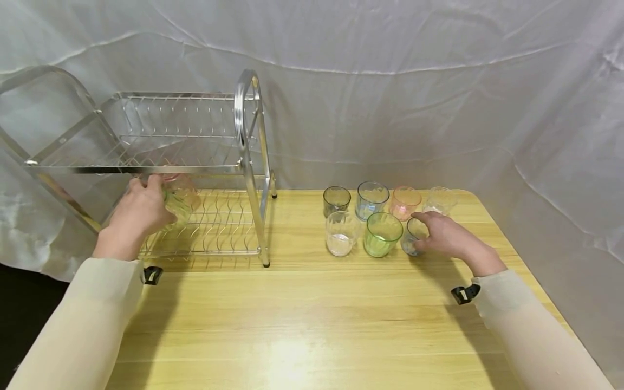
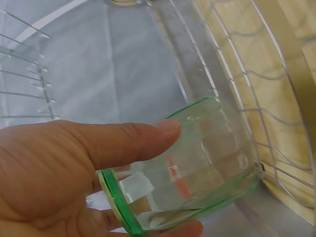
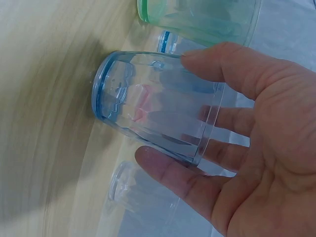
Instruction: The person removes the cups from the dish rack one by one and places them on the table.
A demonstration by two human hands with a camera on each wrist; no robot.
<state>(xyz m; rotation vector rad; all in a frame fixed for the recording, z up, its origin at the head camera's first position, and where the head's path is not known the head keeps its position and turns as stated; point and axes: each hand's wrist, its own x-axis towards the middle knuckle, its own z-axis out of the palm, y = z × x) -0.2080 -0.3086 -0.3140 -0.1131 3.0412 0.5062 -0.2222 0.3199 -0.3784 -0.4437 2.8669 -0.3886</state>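
In the dish rack's lower tier, my left hand holds a green-tinted glass. Its thick green base lies toward the palm and its mouth faces the rack wires. The thumb lies along the glass wall, with other fingers partly hidden behind. A pinkish glass stands just behind that hand. At the right, my right hand grips a light blue glass near its rim, thumb on one side and fingers on the other. This glass is upright, base at the wooden table.
The two-tier metal dish rack stands at the left of the table. Left of the blue glass are a green glass and a clear glass. Behind stand dark, blue, pink and clear glasses.
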